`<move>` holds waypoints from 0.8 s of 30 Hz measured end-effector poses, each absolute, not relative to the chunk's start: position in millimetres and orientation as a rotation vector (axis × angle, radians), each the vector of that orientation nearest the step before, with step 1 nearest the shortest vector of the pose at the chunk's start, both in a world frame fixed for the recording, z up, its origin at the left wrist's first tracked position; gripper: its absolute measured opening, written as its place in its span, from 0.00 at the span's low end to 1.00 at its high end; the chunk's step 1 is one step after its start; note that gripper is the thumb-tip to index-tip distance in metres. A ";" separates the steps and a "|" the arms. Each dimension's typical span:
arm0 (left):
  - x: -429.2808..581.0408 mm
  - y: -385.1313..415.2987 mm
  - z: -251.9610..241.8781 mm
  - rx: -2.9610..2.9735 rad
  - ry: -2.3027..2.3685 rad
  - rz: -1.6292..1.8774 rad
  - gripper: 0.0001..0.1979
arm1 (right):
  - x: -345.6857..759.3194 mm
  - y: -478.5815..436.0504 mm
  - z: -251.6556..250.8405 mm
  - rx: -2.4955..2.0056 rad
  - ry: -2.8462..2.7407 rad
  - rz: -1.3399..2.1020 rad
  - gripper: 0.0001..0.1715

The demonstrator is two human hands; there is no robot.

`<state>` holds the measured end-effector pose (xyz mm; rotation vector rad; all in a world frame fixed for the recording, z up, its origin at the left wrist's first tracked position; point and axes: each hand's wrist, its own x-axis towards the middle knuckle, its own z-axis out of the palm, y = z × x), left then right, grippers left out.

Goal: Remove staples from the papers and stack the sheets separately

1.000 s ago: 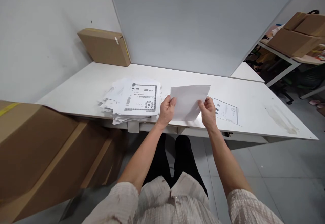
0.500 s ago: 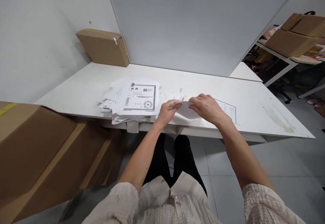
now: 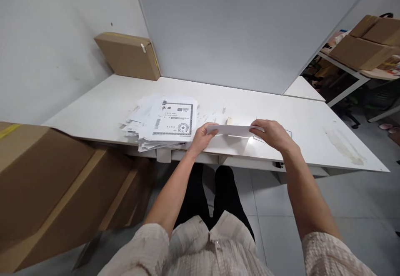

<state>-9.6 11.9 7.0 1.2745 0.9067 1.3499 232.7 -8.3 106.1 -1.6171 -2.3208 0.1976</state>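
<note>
A folded white sheet of paper (image 3: pixel 236 131) is stretched between both my hands just above the front of the white desk (image 3: pixel 103 109). My left hand (image 3: pixel 203 135) pinches its left end. My right hand (image 3: pixel 271 133) grips its right end, fingers curled over the fold. A messy stack of printed documents (image 3: pixel 165 119) lies just left of my left hand. A single printed sheet (image 3: pixel 289 134) lies on the desk, mostly hidden under my right hand.
A flat cardboard box (image 3: pixel 129 56) leans in the back left corner against a grey partition (image 3: pixel 243 30). Large cardboard boxes (image 3: pixel 53 184) stand on the floor at my left. More boxes (image 3: pixel 365 42) sit on a table at far right. A small tan piece (image 3: pixel 229 120) lies behind the paper.
The sheet was held upright and open a second ago. It has been folded down into a narrow strip, and my right hand has slid right along it.
</note>
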 end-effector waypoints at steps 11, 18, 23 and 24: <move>-10.6 15.7 5.8 1.367 0.874 1.300 0.16 | 233.8 -1.0 101.7 -1.613 -2.251 0.193 0.19; -12.8 18.3 -3.6 1.358 0.883 1.266 0.18 | 236.4 0.2 99.3 -1.609 -2.266 0.189 0.22; -11.6 20.6 -10.2 1.325 0.922 1.219 0.22 | 238.4 -1.1 102.9 -1.648 -2.323 0.187 0.23; -11.1 20.3 -9.3 1.326 0.932 1.216 0.22 | 237.6 -2.3 105.0 -1.675 -2.340 0.162 0.22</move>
